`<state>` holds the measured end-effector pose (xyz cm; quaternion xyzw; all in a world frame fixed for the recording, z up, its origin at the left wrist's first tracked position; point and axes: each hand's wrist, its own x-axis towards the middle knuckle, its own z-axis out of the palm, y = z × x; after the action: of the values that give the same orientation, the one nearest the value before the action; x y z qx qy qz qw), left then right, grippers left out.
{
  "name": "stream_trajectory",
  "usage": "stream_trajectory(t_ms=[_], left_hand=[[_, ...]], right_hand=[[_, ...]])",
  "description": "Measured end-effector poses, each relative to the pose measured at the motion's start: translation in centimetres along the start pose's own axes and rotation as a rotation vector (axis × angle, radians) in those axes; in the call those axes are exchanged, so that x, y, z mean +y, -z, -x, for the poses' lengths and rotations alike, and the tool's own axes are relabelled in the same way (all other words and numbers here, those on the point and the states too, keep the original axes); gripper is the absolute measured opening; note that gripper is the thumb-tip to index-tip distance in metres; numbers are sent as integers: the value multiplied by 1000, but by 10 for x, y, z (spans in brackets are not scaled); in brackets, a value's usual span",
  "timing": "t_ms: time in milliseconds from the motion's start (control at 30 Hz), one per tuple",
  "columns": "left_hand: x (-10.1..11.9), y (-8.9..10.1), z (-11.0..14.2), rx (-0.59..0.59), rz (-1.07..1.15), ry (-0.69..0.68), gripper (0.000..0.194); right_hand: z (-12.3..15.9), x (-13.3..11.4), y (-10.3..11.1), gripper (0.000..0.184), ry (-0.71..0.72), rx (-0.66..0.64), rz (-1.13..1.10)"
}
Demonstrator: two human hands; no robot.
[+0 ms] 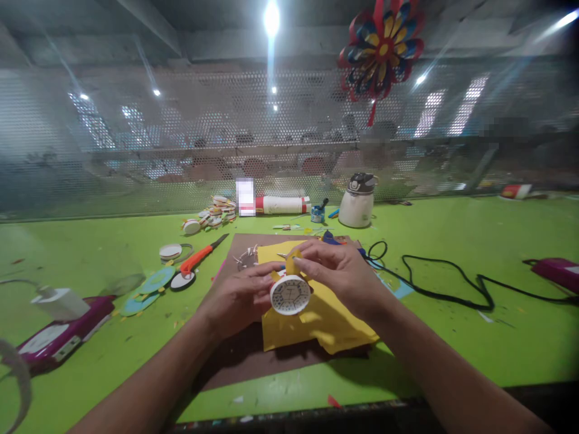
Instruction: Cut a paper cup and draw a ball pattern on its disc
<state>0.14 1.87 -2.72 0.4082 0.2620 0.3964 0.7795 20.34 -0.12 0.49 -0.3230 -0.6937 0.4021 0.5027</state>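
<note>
A small round white disc piece (291, 295) with a dark drawn pattern on its face is held up above the yellow paper (312, 325). My left hand (242, 295) is closed on its left edge, fingers partly behind it. A yellow paper tab (294, 264) stands up from the top of the piece, and my right hand (337, 271) pinches it between thumb and fingers. Other yellow tabs show at the rim. Beneath the yellow paper lies a brown board (226, 367). The back of the disc piece is hidden.
Orange-handled scissors (196, 259) and light-blue discs (158, 280) lie left. A pile of round pieces (217, 211), a small blue jar (318, 213) and a white jug (356, 205) stand behind. Purple power strips (67, 331) and a black cable (443, 292) flank the board.
</note>
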Motion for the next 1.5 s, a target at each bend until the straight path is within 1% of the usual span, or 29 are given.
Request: stream_trajectory(t_ms=[133, 400, 533, 633, 700, 767, 867, 933, 967, 1033, 1133, 1200, 1267, 1333, 1500], left_hand=[[0, 0, 0, -18, -11, 19, 46], [0, -1, 0, -7, -18, 18, 50], [0, -3, 1, -36, -4, 2, 41], [2, -7, 3, -75, 9, 1, 35], [3, -9, 4, -63, 24, 18, 33], [6, -10, 5, -16, 47, 14, 28], [11, -9, 4, 117, 110, -59, 19], [16, -6, 1, 191, 156, -124, 19], [18, -4, -1, 208, 176, -160, 20], [23, 0, -5, 216, 206, -235, 23], [26, 5, -9, 220, 239, -315, 24], [25, 5, -11, 216, 251, -328, 24], [22, 4, -12, 207, 256, -315, 25], [19, 2, -13, 195, 259, -288, 26], [13, -2, -14, 170, 259, -231, 24]], right_hand=[[0, 0, 1, 17, -16, -1, -25], [0, 0, 0, 17, -47, -33, -93], [-1, 0, 0, 19, -81, -35, -95], [-2, 2, 0, 27, -75, -16, -106], [-2, 2, 0, 34, -82, 51, -157], [-2, 3, 1, 41, -111, 171, -192], [-2, 6, 2, 46, -140, 333, -202], [-1, 10, 0, 50, -158, 363, -200], [-1, 13, -2, 53, -175, 357, -197], [1, 21, -9, 58, -216, 302, -186], [4, 30, -22, 63, -273, 151, -119], [6, 34, -29, 60, -265, 24, -35], [6, 33, -33, 54, -227, -66, 32], [5, 31, -36, 51, -226, -97, 40], [2, 26, -43, 53, -322, -96, -119]])
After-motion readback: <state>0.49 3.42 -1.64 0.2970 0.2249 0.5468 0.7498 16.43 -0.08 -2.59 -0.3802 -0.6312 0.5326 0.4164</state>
